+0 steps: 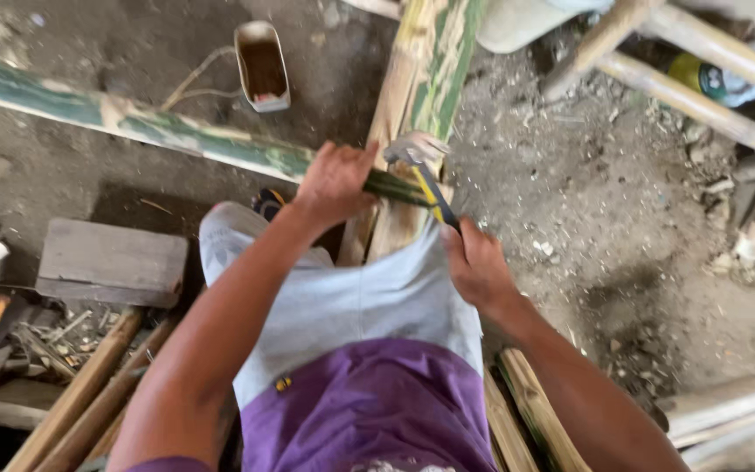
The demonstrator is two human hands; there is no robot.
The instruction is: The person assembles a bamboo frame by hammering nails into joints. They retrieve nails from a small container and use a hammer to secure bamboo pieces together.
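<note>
My right hand [475,262] grips the black and yellow handle of a claw hammer [421,166], whose metal head sits on the bamboo. My left hand [335,182] presses on a long green and pale bamboo pole [150,122] where it crosses a second green bamboo pole [434,70] running away from me. Both hands meet at that crossing, above my knees in grey shorts. Whether a nail is under the hammer head is hidden.
A small open metal tin [262,65] stands on the dirt floor behind the poles. A grey wooden block [111,262] lies at left, with thin brown bamboo sticks [89,393] below it. More bamboo poles [701,79] and a green bottle [701,74] are at upper right.
</note>
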